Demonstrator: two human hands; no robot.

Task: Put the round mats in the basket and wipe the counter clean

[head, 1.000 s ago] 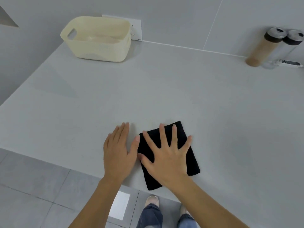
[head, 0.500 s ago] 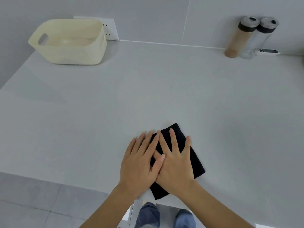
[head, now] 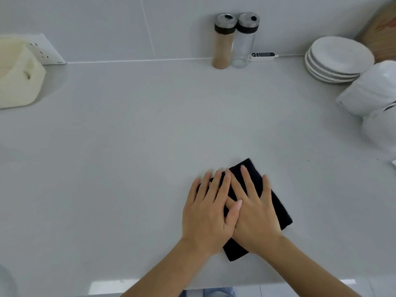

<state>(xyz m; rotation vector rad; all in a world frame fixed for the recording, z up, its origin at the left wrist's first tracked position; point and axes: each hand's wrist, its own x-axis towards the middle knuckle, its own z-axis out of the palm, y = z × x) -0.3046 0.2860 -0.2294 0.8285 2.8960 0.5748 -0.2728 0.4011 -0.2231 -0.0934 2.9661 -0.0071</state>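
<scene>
A: The left hand [head: 206, 213] is lying flat, fingers spread, partly on the black cloth [head: 276, 207], its thumb overlapping the right hand [head: 254, 213]. The right hand is pressing flat and spread on the cloth too; neither is gripping anything.

B: And the cloth is sitting where?

A: Near the front edge of the grey desk [head: 128, 157]. One cloth, two hands.

B: The basket?

A: One cream basket [head: 18, 82] is standing far left by the wall; I cannot tell how many mats are lying inside.

B: What else is showing?

A: Two jars [head: 234, 40] are touching side by side at the back, and a stack of four white plates [head: 337, 58] is sitting at the right.
</scene>
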